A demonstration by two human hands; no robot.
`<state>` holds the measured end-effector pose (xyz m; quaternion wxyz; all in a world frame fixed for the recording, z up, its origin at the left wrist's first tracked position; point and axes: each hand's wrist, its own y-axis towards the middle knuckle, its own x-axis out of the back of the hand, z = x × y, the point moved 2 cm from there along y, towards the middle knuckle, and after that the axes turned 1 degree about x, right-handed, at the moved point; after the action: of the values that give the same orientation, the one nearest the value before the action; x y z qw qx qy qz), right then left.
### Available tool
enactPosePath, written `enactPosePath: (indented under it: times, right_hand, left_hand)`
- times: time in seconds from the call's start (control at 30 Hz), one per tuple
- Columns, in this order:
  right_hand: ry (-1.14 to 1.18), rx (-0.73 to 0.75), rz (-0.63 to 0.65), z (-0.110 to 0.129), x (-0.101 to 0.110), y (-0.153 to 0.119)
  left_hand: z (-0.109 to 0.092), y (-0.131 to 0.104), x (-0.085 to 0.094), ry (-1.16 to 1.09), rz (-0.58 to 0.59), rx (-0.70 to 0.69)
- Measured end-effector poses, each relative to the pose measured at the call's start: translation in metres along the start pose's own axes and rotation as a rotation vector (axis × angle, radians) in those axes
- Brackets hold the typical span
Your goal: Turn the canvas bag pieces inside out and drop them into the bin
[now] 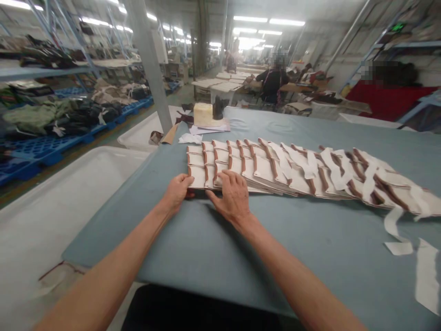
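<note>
Your left hand (177, 191) pinches the fabric panels (263, 168) at their near-left corner on the bench (165, 257), your right hand (234, 195) rests thumb-spread beside it, and the left rows look aligned, the strip-strewn (337, 174) right end seemingly less so.

Bunch of cream fabric pieces (264, 167) with brown edging, overlapped like shingles in one long row across the blue-grey tabletop (206, 257). Left end's pretty neat, all stepped layers; toward the right they're looser and kinda slanted.
</note>
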<state>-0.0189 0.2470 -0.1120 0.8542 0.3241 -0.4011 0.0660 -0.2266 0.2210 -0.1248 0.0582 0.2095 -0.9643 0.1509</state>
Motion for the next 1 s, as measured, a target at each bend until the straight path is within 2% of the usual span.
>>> enactPosePath:
  times: [0.07,0.13,0.27,0.33,0.4,0.47,0.57,0.67,0.73,0.8,0.9,0.93,1.0]
  right_hand:
    - [-0.037,0.025,0.027,-0.002,-0.008,0.009]
    - [-0.070,0.026,0.047,-0.011,-0.012,0.013]
    - [-0.104,-0.004,0.069,-0.030,-0.014,0.023]
    - [-0.101,-0.016,0.077,-0.029,-0.010,0.025]
    - [-0.086,0.002,0.084,-0.013,-0.001,0.015]
    - [-0.040,0.077,0.073,0.017,0.016,-0.011]
    - [0.154,0.356,-0.008,0.071,0.043,-0.072]
    - [0.186,0.572,0.020,0.108,0.050,-0.123]
    - [0.265,0.578,0.024,0.117,0.051,-0.137]
    - [0.311,0.537,0.005,0.123,0.058,-0.140]
    - [0.339,0.424,0.020,0.136,0.088,-0.144]
    - [0.361,0.373,0.053,0.142,0.100,-0.148]
    - [0.403,0.285,0.142,0.155,0.125,-0.162]
  left_hand:
    - [0.002,-0.012,0.003,-0.043,0.017,-0.070]
    - [0.004,-0.029,0.014,-0.074,0.009,-0.121]
    - [0.010,-0.083,0.055,-0.109,-0.060,-0.166]
    - [0.016,-0.119,0.077,-0.105,-0.054,-0.159]
    - [0.024,-0.156,0.094,-0.130,-0.050,-0.139]
    - [0.033,-0.189,0.099,-0.155,-0.022,-0.102]
    - [0.040,-0.225,0.092,-0.173,-0.003,-0.089]
    - [0.038,-0.254,0.083,-0.185,0.008,-0.128]
    - [0.032,-0.273,0.086,-0.113,0.000,-0.218]
    - [0.027,-0.292,0.096,-0.011,-0.108,-0.384]
    - [0.023,-0.317,0.113,0.093,-0.386,-0.626]
    - [0.023,-0.325,0.115,0.130,-0.448,-0.694]
    - [0.023,-0.338,0.111,0.235,-0.496,-0.838]
